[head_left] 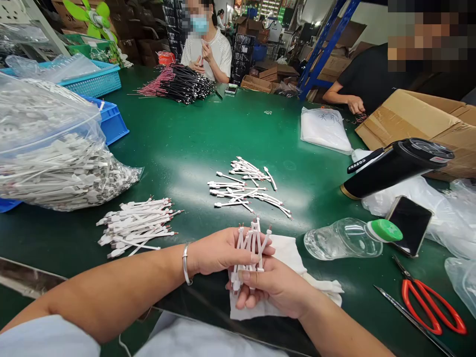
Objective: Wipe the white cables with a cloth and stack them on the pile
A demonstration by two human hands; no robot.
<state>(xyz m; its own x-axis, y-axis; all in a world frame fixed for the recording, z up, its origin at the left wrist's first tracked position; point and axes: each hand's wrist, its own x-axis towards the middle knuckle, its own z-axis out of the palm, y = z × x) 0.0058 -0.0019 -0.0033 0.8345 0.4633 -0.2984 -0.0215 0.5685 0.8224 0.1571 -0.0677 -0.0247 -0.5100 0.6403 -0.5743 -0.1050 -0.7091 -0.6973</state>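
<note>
Short white cable pieces (250,250), thin plastic-sheathed leads with small plug ends, stand as an upright bunch just above a crumpled white cloth (288,250) at the near edge of the green table (186,144). The left hand (217,253), a silver bangle at its wrist, closes fingers and thumb around the bunch from the side. The right hand (277,290) pinches its lower part from beneath. The work looks like evening up the bunch. It likely goes best with a loose left grip, so pieces can slide level while the right holds the bottoms together.

Just to the left lies a tidy pile of like pieces (136,225), and beyond the hands a loose scatter (247,191). To the right, a clear plastic bottle with a green cap (344,239) lies on its side; I cannot tell its contents. Farther left, a clear plastic bag (55,158) bulges with the same white pieces beside a blue plastic basket (111,121). At the far right, an open brown cardboard box (420,116) hides its inside.
</note>
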